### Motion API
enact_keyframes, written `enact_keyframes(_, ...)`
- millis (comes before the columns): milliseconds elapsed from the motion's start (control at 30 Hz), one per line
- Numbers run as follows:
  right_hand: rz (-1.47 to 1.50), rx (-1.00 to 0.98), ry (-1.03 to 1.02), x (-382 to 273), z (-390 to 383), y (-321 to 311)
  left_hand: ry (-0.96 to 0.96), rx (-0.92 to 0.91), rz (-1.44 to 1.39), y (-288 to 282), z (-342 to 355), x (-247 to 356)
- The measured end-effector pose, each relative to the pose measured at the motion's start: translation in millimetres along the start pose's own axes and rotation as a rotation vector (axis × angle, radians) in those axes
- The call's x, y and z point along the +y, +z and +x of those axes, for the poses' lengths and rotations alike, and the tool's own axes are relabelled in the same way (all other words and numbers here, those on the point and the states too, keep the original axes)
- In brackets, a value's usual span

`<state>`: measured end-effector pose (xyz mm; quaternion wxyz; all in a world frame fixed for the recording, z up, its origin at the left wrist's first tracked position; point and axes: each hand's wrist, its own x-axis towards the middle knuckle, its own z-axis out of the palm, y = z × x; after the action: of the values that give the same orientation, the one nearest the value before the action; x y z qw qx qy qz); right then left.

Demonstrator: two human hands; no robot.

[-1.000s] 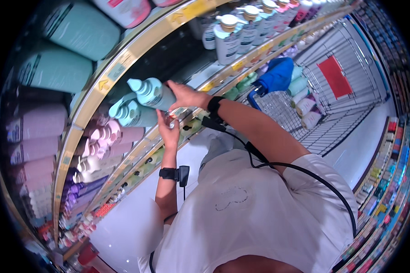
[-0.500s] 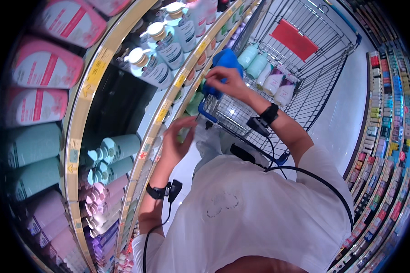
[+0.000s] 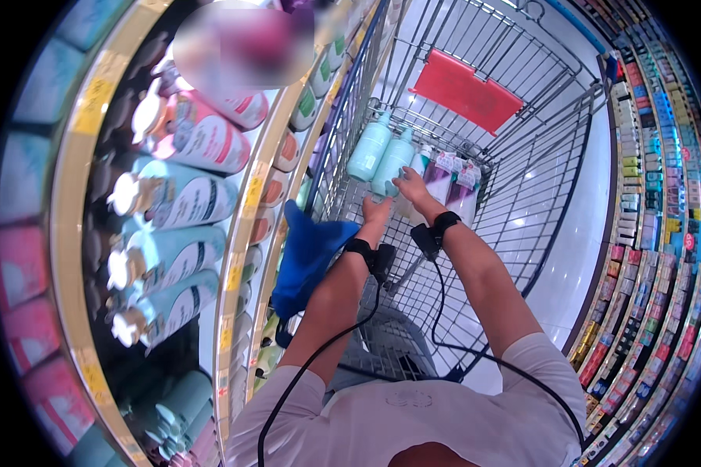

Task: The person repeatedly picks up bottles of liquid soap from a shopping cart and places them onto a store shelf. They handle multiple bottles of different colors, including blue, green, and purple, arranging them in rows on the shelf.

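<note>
Both your hands have shifted into the cart [image 3: 514,210]. Left hand [image 3: 376,209] is at the near end of the pale-green bottle [image 3: 395,159], right hand [image 3: 413,187] at its near right; fingers slightly curled, pinch cannot be told. Bottle lies left, beside a matching bottle [image 3: 369,151].

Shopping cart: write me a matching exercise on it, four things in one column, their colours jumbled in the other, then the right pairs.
Things
1. Panel at the far end of the cart
2. Cloth at the cart's near left side
3. Two leftmost bottles in the cart
4. Two rightmost bottles in the cart

Colours
A. Mint green
B. Purple and white
C. Red
D. Blue

Pairs: 1-C, 2-D, 3-A, 4-B
</note>
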<state>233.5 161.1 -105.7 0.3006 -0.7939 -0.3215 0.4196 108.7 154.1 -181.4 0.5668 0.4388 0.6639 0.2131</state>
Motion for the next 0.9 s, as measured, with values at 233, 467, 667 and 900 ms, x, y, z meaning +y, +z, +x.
enact_keyframes(233, -0.064, -0.187, 0.205, -12.7, 28.8, 0.3, -0.009, -0.037, -0.211, 13.9, 26.9, 28.1)
enact_keyframes(467, 0.221, -0.108, 0.119, -12.7, 10.1, -6.9, 0.009, 0.138, -0.032, 19.1, 38.1, 28.5)
enact_keyframes(667, 0.726, -0.013, 0.384, -14.1, -34.1, -36.4, -0.314, -0.100, -0.428, -13.5, -61.8, 106.0)
enact_keyframes(900, 1.555, -0.491, -0.055, -68.5, -150.1, -91.8, -0.164, -0.613, -0.612, -103.7, -191.7, 159.0)
